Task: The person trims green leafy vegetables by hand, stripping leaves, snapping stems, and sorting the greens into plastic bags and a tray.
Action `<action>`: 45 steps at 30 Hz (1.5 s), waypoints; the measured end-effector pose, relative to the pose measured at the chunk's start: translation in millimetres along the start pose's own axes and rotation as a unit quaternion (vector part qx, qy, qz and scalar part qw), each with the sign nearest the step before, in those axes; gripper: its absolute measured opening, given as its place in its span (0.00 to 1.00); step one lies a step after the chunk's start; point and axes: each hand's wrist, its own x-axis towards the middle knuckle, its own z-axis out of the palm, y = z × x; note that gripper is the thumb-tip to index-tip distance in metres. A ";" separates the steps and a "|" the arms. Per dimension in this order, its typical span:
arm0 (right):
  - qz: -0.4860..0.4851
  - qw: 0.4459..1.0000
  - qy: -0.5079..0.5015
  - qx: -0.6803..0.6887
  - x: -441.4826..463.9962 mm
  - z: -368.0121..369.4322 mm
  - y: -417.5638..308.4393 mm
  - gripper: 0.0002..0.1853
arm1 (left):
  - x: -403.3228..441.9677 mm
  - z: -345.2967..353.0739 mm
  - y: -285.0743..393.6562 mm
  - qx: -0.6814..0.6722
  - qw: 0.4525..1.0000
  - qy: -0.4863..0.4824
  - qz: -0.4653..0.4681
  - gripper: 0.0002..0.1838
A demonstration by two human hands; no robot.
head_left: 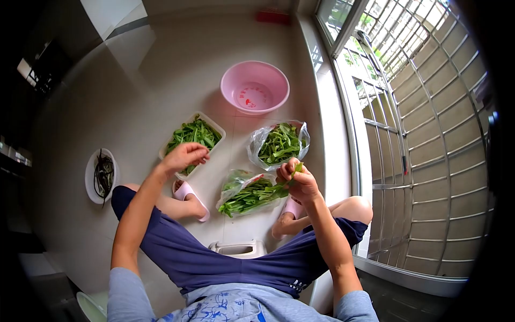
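Observation:
My left hand (186, 156) hangs above the rectangular tub (219, 129), fingers curled together; whether anything is between them I cannot make out. Cut green leafy vegetables (196, 134) fill that tub. Pinched in my right hand (300, 185) is a leafy green stem (287, 185), raised over the right end of an open plastic bag (230, 189). Long greens (249, 196) lie in this bag. Just beyond my right hand, a second clear bag (256, 147) holds more leafy greens (280, 142).
A pink basin (255, 75) stands farther out on the tiled floor (134, 102). To the left is a white oval basket (88, 177) with dark, stringy pieces. A white plastic stool (252, 248) shows between my legs. The sliding window frame (348, 134) and metal bars run along the right.

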 end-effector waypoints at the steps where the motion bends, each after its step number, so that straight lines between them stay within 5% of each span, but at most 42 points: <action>1: 0.007 1.000 0.000 -0.005 4.3 1.6 2.6 0.08 | -1.7 -7.9 5.8 -0.009 1.000 0.011 0.015 0.12; 7: -0.041 0.999 -0.007 -0.034 24.6 25.1 20.1 0.08 | -0.2 -22.1 -0.4 0.027 0.995 0.047 0.084 0.11; 11: -0.099 0.979 -0.074 -0.163 40.2 64.8 26.0 0.07 | -11.3 2.1 1.4 -0.083 0.975 -0.204 0.031 0.18; 15: -0.113 0.930 -0.103 -0.334 49.7 87.7 26.6 0.09 | -29.5 17.0 -0.5 -0.206 0.920 -0.333 -0.012 0.18; 25: -0.057 0.886 -0.144 -0.437 64.7 89.2 28.5 0.06 | -31.2 19.2 -1.5 -0.204 0.944 -0.259 0.009 0.12; 34: -0.059 0.941 -0.092 -0.320 66.7 75.1 45.3 0.07 | -26.6 23.8 -5.7 -0.268 0.937 -0.223 0.020 0.13; 36: -0.045 0.973 0.025 -0.226 67.6 74.6 49.1 0.05 | -25.2 25.5 -5.8 -0.229 0.950 -0.206 0.045 0.12; 45: 0.000 0.993 0.090 -0.075 75.2 60.8 75.3 0.07 | -18.9 24.6 -15.2 -0.166 0.980 -0.091 0.062 0.07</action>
